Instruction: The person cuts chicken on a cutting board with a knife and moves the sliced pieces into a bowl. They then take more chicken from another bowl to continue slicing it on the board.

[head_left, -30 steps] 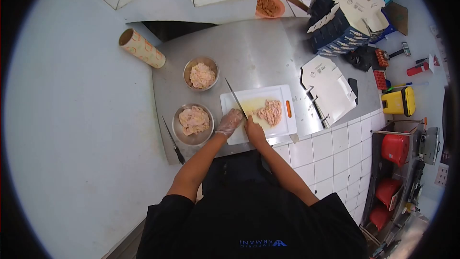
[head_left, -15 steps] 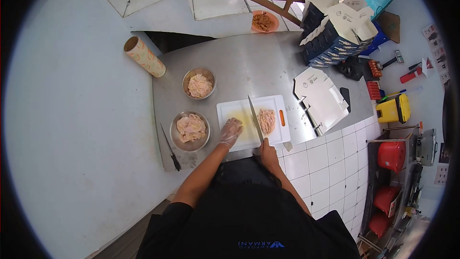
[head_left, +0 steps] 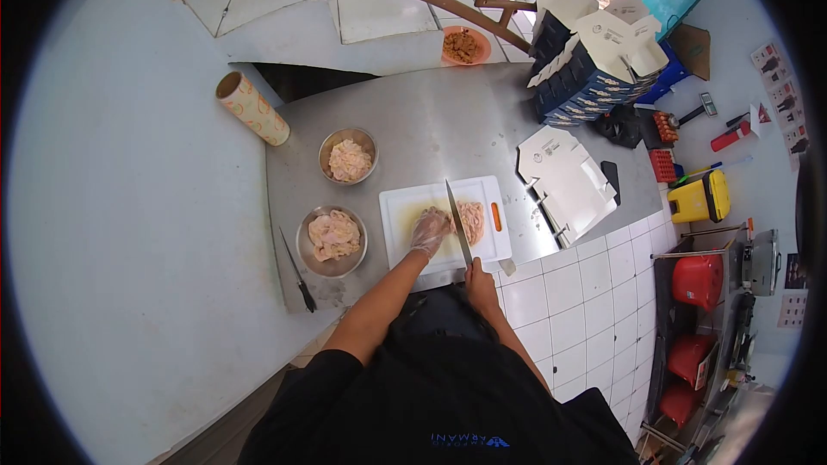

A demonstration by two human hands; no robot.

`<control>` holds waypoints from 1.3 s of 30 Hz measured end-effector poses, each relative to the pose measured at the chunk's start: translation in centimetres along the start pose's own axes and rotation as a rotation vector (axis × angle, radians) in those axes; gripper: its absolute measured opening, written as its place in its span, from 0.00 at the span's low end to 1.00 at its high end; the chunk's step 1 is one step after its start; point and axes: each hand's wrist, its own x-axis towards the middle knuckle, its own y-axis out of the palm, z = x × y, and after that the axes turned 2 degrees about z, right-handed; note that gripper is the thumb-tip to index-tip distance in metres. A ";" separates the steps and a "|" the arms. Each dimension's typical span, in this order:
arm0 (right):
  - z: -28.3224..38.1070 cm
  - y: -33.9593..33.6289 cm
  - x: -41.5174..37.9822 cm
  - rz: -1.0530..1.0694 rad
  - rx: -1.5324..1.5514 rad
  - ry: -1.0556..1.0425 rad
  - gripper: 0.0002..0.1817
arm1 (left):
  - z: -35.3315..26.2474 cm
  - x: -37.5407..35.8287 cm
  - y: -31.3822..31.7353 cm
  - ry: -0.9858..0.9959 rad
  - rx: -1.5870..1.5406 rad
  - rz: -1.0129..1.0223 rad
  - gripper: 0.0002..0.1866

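Two hands of mine are at the white cutting board [head_left: 398, 222]. The fingers of my right hand [head_left: 481, 284] are clamped on the handle of a long knife [head_left: 459, 222], its blade slanting over the board against the left edge of the pale chopped meat [head_left: 472, 224]. That meat lies on the board, near the orange-rimmed slot [head_left: 496, 217]. My left hand [head_left: 430, 231], in a clear glove, rests on the board just left of the blade; I cannot tell whether its fingers are together or apart. Left of the board on the metal table [head_left: 422, 108] are an upper bowl [head_left: 323, 158] and a lower bowl [head_left: 324, 269], both holding pale meat, and a second knife [head_left: 297, 270].
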 end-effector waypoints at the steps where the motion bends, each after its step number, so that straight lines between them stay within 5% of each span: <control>1: -0.2 0.2 -0.1 -0.010 0.007 -0.006 0.11 | 0.3 0.4 0.3 0.004 0.008 0.019 0.16; 5: -0.4 -0.2 -0.3 -0.001 -0.020 0.018 0.11 | 0.5 1.4 0.7 0.027 0.144 0.094 0.14; 8: -0.5 -0.2 -0.5 0.000 -0.021 0.014 0.11 | 3.2 1.7 2.3 0.224 0.474 0.059 0.13; 17: 0.0 1.2 0.2 0.133 -0.055 -0.089 0.12 | 2.8 -4.0 -3.6 -0.052 0.275 -0.050 0.11; 20: 0.2 1.8 0.6 0.176 -0.086 -0.114 0.12 | 3.8 -5.4 -4.4 -0.011 0.283 -0.019 0.10; 23: 1.1 1.2 0.7 0.169 -0.134 -0.088 0.12 | 5.9 -5.7 -3.6 -0.258 0.430 0.045 0.09; 29: 1.3 0.8 0.5 0.180 -0.117 -0.107 0.11 | 1.6 -5.9 -6.0 -0.021 0.220 -0.043 0.08; 39: 1.0 2.5 0.9 0.259 -0.058 -0.090 0.12 | 4.2 -4.1 -1.8 0.038 0.250 -0.028 0.10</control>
